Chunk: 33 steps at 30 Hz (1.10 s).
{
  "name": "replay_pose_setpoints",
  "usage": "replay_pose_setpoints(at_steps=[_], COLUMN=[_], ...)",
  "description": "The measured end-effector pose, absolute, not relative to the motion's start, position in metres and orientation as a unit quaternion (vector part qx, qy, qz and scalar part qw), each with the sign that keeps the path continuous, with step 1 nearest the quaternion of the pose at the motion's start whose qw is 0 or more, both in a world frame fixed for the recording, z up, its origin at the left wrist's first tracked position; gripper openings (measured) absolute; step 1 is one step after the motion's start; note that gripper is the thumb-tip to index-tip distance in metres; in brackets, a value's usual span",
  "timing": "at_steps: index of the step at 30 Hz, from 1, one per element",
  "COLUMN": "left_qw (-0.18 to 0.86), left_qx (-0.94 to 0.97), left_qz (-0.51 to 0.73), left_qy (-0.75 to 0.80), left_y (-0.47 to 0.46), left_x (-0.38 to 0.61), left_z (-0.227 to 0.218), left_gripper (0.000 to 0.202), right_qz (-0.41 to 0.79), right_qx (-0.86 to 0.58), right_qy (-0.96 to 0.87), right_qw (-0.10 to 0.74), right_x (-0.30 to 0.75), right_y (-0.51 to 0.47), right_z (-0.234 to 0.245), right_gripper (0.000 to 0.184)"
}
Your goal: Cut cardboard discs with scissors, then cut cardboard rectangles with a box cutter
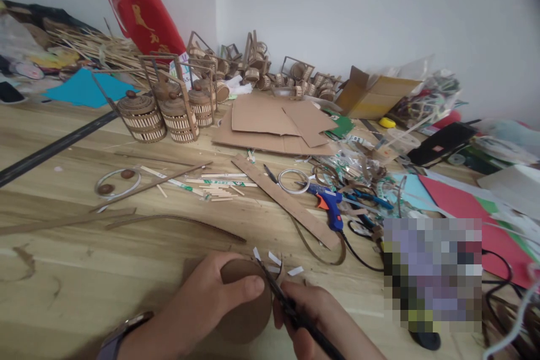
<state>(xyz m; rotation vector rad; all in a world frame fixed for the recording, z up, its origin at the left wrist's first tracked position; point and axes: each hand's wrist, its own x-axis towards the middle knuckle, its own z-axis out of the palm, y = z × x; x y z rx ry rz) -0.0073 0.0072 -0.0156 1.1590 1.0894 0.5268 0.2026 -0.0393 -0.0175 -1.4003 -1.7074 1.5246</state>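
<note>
Our left hand (211, 292) holds the round brown card (248, 315), with the thumb pressed on its top and the other fingers mostly out of sight. Our right hand (323, 309) has its fingers closed round a thin black tool (291, 312), whose tip points up along the right edge of the card. The card is just above the wooden table (84, 270), low in the middle of our view. A few small white bits (296, 271) lie by the tip. We have the most room to move on our left, where the wood has just some thin brown scraps. On our right it is tighter: one blue glue gun (333, 214) lies there, with its black cord bending toward us. Farther out, we count one wide cardboard strip (291, 202), two white rings (294, 171), and two brown balls (127, 174) inside the left ring. Three lidded baskets (141, 121) stand in front at the far left, beside the pile of flat cardboard (265, 118). One red bag (143, 11) leans behind them.
</note>
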Motion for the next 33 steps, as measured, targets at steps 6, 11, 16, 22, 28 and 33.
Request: replay_pose_setpoints(at_steps=[6,11,16,22,28,33], left_qw=[0.674,0.665,0.661,0.667,0.678,0.659], left_qx=[0.517,0.504,0.487,0.498,0.509,0.509], left_qz=[0.220,0.225,0.228,0.237,0.246,0.236], left_qy=[0.480,0.503,0.523,0.501,0.470,0.501], left_y=[0.010,0.010,0.006,0.008,0.008,0.005], left_x=[-0.008,-0.007,-0.007,-0.006,-0.006,-0.006], left_z=[-0.014,-0.014,-0.014,-0.019,-0.019,-0.019], left_gripper=[0.031,0.035,0.039,0.034,0.030,0.033], right_qz=[0.576,0.611,0.690,0.692,0.682,0.616], right_qx=[-0.499,-0.513,-0.525,-0.550,-0.573,-0.567], right_qy=[-0.607,-0.570,-0.470,-0.449,-0.445,-0.526], right_qw=[0.226,0.196,0.164,0.131,0.090,0.151], right_x=[0.204,0.209,0.219,0.214,0.205,0.220], right_y=[-0.040,-0.035,-0.028,-0.022,-0.014,-0.028], right_z=[-0.025,-0.049,-0.070,-0.077,-0.076,-0.068], right_gripper=[0.070,0.043,0.035,0.032,0.030,0.017])
